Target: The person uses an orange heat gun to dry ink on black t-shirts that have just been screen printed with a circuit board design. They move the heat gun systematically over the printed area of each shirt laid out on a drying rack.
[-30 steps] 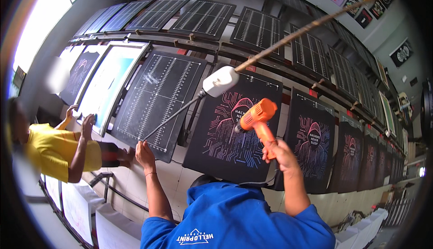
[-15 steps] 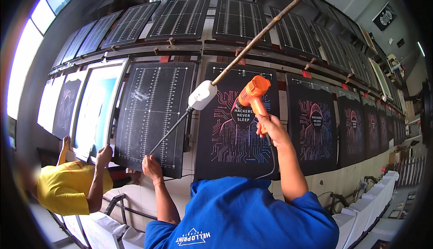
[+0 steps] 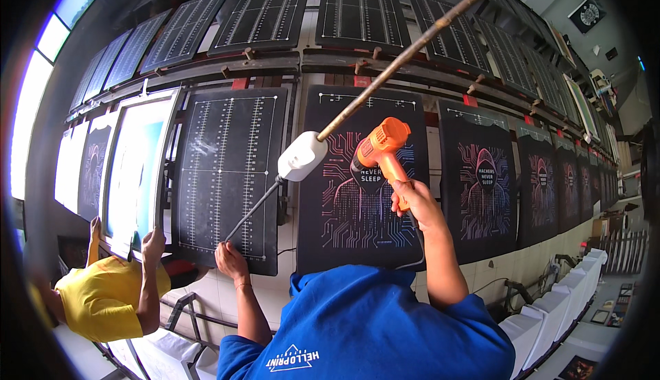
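My right hand (image 3: pixel 418 204) grips the handle of an orange heat gun (image 3: pixel 385 143). Its dark nozzle points down and left, over the upper part of the print on a black T-shirt (image 3: pixel 323 215) laid on a board. The print is a hooded figure with circuit lines; the gun hides part of its lettering. At the lower edge of a bare black board (image 3: pixel 230 139) marked with white scales, my left hand (image 3: pixel 232 261) is closed around a black cord (image 3: pixel 254 209). This cord runs up to a white socket block (image 3: pixel 302 156) on a long wooden stick (image 3: pixel 412 48).
To my left a co-worker in a yellow shirt (image 3: pixel 103 297) holds a screen frame (image 3: pixel 167 146) over a board. More printed black T-shirts (image 3: pixel 485 222) line the row rightward. Beyond a rail (image 3: pixel 261 64) stand further black boards (image 3: pixel 361 15). White-covered shapes (image 3: pixel 553 304) stand behind me.
The heat gun has shifted slightly left and down over the print, and its nozzle covers more lettering. The socket block and stick have swung slightly. The whole view has tilted a little.
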Demonstrator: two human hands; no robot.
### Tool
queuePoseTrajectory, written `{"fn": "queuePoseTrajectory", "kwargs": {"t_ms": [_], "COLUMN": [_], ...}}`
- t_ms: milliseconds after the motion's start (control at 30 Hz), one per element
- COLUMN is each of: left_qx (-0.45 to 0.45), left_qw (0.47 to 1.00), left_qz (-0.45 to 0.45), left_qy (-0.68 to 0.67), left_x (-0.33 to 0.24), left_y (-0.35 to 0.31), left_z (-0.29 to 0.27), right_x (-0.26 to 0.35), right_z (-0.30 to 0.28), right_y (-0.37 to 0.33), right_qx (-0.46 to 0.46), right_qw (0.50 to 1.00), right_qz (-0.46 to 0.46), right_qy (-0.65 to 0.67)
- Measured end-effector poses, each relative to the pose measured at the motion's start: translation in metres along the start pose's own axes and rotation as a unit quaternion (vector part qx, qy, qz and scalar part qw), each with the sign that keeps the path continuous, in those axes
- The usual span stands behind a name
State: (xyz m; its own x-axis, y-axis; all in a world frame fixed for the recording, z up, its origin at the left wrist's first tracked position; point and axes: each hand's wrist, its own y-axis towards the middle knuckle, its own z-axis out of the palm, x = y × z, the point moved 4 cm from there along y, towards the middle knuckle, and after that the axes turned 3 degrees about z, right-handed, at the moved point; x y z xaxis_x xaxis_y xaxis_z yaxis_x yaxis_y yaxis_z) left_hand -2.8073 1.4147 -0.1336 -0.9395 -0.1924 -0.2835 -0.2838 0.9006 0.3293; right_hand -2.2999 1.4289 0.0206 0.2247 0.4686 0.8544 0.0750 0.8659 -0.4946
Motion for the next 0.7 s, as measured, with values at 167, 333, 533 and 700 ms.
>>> {"fn": "queuePoseTrajectory", "kwargs": {"t_ms": [167, 333, 533, 700], "left_qx": [-0.004, -0.034, -0.029, -0.007], "left_qw": [1.0, 0.999, 0.999, 1.0], "left_qz": [0.008, 0.02, 0.009, -0.006], "left_qy": [-0.006, -0.01, -0.011, -0.02], "left_x": [0.001, -0.005, -0.002, -0.004], "left_y": [-0.002, -0.001, -0.003, -0.002], "left_z": [0.002, 0.0, 0.0, -0.001], "right_x": [-0.001, 0.001, 0.0, 0.0], "right_z": [0.003, 0.011, 0.009, 0.013], "right_y": [0.003, -0.001, 0.001, -0.003], "right_qx": [0.007, -0.009, -0.005, -0.022], "right_qw": [1.0, 1.0, 1.0, 0.999], "right_qz": [-0.002, -0.025, -0.01, -0.024], "right_qy": [0.003, -0.016, -0.01, -0.019]}}
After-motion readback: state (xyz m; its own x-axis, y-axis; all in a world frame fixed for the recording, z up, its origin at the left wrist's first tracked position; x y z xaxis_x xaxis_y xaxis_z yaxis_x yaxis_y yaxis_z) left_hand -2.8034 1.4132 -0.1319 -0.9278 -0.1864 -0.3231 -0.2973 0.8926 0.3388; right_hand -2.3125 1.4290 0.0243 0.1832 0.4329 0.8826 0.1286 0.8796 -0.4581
